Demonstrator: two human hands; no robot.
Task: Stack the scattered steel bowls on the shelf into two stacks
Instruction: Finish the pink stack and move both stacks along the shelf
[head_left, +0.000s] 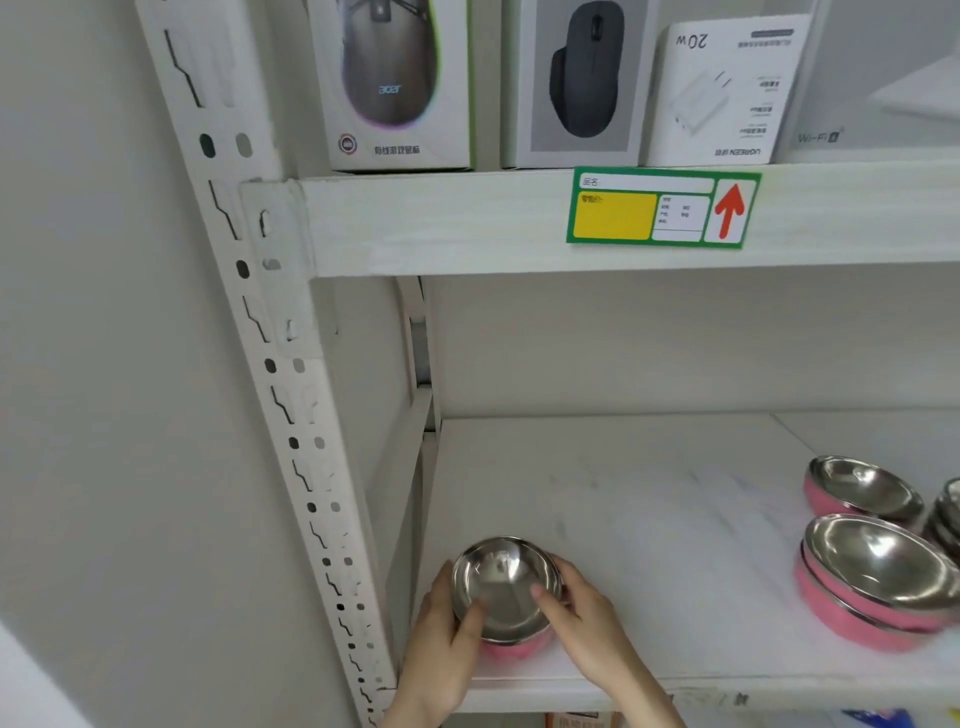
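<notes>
A steel bowl with a pink outside (501, 582) stands at the front left of the white shelf (649, 519). My left hand (441, 644) grips its left rim with the thumb inside the bowl. My right hand (587, 618) grips the right rim, thumb over the edge. At the right, two nested pink-and-steel bowls (878, 577) form a stack near the front. A single bowl (862, 491) sits behind that stack. More steel bowls (948, 514) show at the right frame edge, cut off.
A perforated white upright (291, 395) stands left of the bowl, close to my left hand. The shelf above (441, 223) carries boxed computer mice (395, 83) and a charger box (727, 88). A green and yellow price tag (662, 208) hangs on its front.
</notes>
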